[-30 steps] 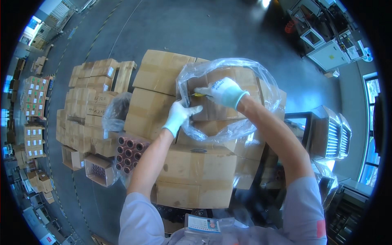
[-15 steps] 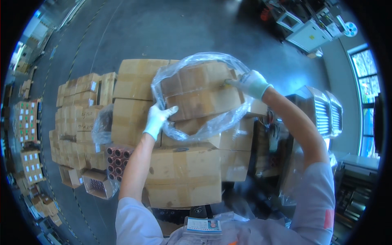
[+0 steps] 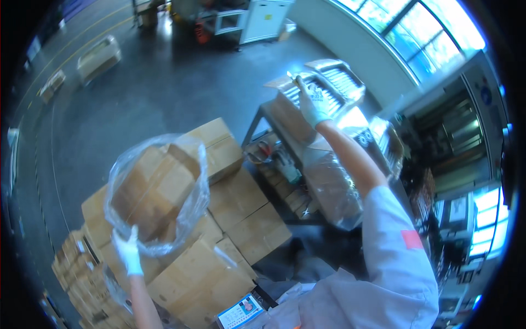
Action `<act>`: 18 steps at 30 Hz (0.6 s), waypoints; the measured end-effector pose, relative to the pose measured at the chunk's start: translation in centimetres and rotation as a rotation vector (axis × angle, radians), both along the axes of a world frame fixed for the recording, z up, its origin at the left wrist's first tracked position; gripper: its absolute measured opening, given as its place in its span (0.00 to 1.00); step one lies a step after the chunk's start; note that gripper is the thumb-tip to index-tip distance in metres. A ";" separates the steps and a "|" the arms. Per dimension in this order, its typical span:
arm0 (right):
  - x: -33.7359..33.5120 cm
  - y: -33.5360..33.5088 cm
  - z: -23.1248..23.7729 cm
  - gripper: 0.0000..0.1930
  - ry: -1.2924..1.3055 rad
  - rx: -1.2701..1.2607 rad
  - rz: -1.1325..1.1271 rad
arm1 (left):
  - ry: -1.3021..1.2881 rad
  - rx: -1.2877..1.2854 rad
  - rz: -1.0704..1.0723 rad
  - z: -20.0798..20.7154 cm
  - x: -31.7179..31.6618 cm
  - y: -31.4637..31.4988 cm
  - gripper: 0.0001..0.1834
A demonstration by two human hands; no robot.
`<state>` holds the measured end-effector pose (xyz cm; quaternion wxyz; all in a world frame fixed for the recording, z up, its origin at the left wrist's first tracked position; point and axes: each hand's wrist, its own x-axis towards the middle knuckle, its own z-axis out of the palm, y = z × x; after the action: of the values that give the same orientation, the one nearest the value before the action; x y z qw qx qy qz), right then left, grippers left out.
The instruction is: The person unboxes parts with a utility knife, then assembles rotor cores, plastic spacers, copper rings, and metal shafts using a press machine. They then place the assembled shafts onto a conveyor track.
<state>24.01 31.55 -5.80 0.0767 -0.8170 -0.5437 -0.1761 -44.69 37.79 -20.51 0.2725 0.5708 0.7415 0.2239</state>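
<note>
A clear plastic bag (image 3: 204, 189) lines an open cardboard box, its rim spread wide around the brown cardboard (image 3: 156, 189) inside. My left hand (image 3: 128, 252), in a white glove, pinches the bag's near rim. Far to the right, my right hand (image 3: 314, 102), also gloved, is over a bench beside a plastic-lined carton of shiny, pale tubular pieces (image 3: 341, 79). Its fingers are closed, and a small bright tip (image 3: 290, 74) shows past them; what it is, I cannot make out.
Closed cardboard boxes (image 3: 249, 233) are stacked around the bagged box. On the dark bench (image 3: 253, 129) stands another plastic-wrapped carton (image 3: 331, 189); a glove (image 3: 287, 167) and red-handled tool (image 3: 264, 149) lie on its lower shelf. A white machine cabinet (image 3: 267, 21) stands beyond.
My view has swung right. My right hand has left the bagged box and moved over to the carton on the bench. My left hand stays at the bag's near rim.
</note>
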 end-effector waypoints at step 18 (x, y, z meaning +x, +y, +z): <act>7.5 -49.6 6.2 0.18 0.504 0.207 0.544 | -0.747 0.080 -0.877 21.4 51.2 -32.9 0.22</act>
<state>31.52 -18.00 0.42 0.3339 -0.6484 -0.6841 0.0033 6.50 4.88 0.88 0.5612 0.7170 0.2801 0.3041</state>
